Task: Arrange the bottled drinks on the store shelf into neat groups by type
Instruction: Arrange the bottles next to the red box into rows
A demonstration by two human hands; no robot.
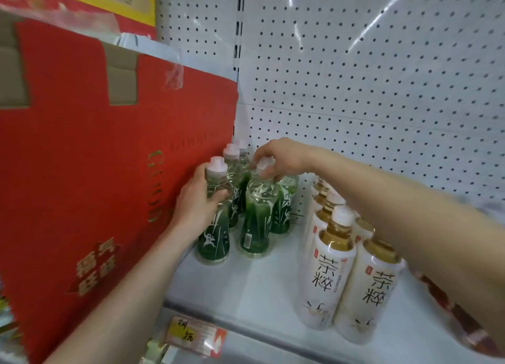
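White shelf [262,287] beside a red box [82,172]: left hand [195,208] grips one green bottle [214,227], right hand [276,156] pinches another's [258,216] cap (likely closing ranks), white bottles [344,270] grouped right.

Arms: 2 in view, both bare from wrist to the frame edge, no sleeve showing on either.
Left hand [198,199]: bare, no glove, no ring or band visible on the side shown.
Right hand [278,156]: bare, no glove, no ring visible; fingertips partly blurred.
Wrists: no watch, bracelet or strap on either.
Left forearm: enters from the bottom edge, smooth, unmarked.
Right forearm: enters from the right edge, smooth, unmarked.
Clothing: none within the frame.
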